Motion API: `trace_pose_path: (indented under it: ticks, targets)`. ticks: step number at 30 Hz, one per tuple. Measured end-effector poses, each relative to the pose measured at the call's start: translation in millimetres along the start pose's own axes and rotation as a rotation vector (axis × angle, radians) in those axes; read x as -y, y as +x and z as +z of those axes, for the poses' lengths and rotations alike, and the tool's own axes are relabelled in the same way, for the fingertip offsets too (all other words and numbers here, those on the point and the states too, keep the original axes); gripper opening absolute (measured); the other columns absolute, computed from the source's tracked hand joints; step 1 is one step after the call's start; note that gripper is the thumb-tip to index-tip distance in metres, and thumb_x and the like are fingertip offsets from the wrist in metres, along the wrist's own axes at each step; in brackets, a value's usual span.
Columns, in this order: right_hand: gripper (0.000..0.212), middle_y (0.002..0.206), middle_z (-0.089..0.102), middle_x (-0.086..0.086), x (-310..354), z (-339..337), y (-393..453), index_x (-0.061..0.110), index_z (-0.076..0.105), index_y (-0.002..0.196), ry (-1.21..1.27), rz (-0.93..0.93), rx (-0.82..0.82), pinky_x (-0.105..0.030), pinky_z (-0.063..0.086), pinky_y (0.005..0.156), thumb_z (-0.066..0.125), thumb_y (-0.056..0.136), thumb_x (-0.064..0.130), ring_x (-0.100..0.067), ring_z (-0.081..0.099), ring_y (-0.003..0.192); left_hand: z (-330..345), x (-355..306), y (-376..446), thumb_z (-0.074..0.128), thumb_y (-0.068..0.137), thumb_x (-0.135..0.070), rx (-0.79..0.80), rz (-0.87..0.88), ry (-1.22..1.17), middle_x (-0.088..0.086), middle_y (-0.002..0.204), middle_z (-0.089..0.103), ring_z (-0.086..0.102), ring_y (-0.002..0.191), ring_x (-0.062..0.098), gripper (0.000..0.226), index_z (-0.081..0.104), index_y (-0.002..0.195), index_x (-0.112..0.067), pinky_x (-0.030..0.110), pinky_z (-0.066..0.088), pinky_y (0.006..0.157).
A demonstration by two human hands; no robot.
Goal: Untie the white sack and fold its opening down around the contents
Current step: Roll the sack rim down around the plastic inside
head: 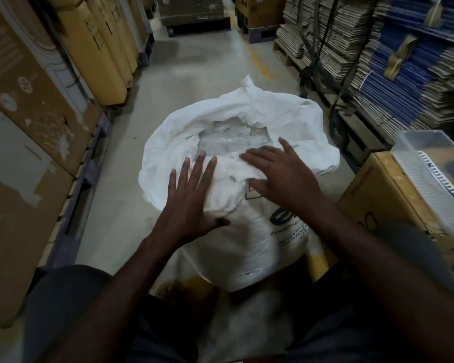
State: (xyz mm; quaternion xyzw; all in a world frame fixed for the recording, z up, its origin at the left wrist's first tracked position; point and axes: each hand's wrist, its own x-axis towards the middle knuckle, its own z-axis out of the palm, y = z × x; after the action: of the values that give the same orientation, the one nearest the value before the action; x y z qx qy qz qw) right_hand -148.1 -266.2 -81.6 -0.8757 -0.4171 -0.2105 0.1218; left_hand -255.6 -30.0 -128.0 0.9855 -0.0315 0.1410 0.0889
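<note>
Standing on the concrete floor (194,82) of a storeroom aisle, the white sack (247,242) is seen from above with its mouth already open and its rim rolled outward into a wide collar (173,142). Clear plastic-wrapped contents (228,140) are exposed in the middle of that opening. The near part of the folded rim is pressed by 2 hands: the left hand (192,203) is laid flat with fingers straight and spread, and the right hand (278,174) is laid beside it, fingers likewise extended and nothing gripped. Blue print is visible on the sack's near side, below the right wrist. Brown cardboard boxes (63,82) are stacked along the left, flattened cartons (393,74) are piled on the right, and a clear plastic tray (430,166) is set on a box (383,195) at right.
</note>
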Motion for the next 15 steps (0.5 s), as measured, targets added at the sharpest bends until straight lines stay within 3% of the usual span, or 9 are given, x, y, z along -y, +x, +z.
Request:
trace_pose_path:
  ticks: [3,6,9,12,13,15]
  targets:
    - [0.044,0.135,0.072,-0.006,-8,-15,2,0.014,0.071,0.135,0.088,0.019,-0.22,-0.054,0.044,0.116,0.059,0.096,0.031,-0.025,0.069,0.121,-12,-6,5,0.08,0.081,-0.071,-0.18,0.054,-0.027,0.004,0.183,0.005,0.012,0.168,0.035,0.126,0.006,0.174,-0.028,0.062,0.016,0.132]
    - [0.033,0.129,0.075,-0.008,-8,-14,4,0.011,0.074,0.128,0.08,0.011,-0.286,-0.049,0.052,0.109,0.068,0.096,0.018,-0.025,0.072,0.114,-18,-1,13,0.082,0.088,-0.03,-0.242,0.06,-0.068,0.001,0.178,0.029,0.036,0.161,0.027,0.097,0.031,0.17,-0.026,0.057,0.027,0.13]
    - [0.044,0.136,0.07,-0.01,-5,-7,6,0.012,0.068,0.138,0.097,0.002,-0.231,-0.049,0.049,0.112,0.071,0.096,0.022,-0.027,0.068,0.123,-17,4,21,0.068,0.082,0.0,-0.288,0.036,-0.149,-0.002,0.167,0.049,0.047,0.154,0.021,0.083,0.05,0.16,-0.023,0.052,0.03,0.13]
    - [0.075,0.158,0.052,-0.009,-1,-4,9,0.023,0.042,0.161,0.026,0.027,-0.036,-0.051,0.036,0.122,0.07,0.093,0.043,-0.028,0.048,0.146,-14,4,26,0.06,0.086,0.004,-0.347,0.031,-0.189,0.0,0.149,0.066,0.06,0.139,0.023,0.066,0.062,0.149,-0.018,0.046,0.034,0.128]
    - [0.08,0.161,0.048,-0.008,1,-3,10,0.026,0.036,0.163,-0.001,0.035,-0.004,-0.05,0.035,0.123,0.071,0.093,0.044,-0.028,0.045,0.149,-14,3,28,0.059,0.089,0.003,-0.365,0.028,-0.19,0.002,0.141,0.071,0.065,0.131,0.026,0.059,0.065,0.145,-0.015,0.046,0.041,0.122]
    - [0.073,0.156,0.054,-0.008,3,1,16,0.023,0.041,0.161,-0.009,0.032,-0.058,-0.048,0.04,0.119,0.07,0.095,0.029,-0.029,0.052,0.142,-16,-1,33,0.058,0.093,0.001,-0.366,-0.007,-0.208,0.005,0.128,0.075,0.07,0.114,0.032,0.051,0.065,0.141,-0.014,0.049,0.053,0.103]
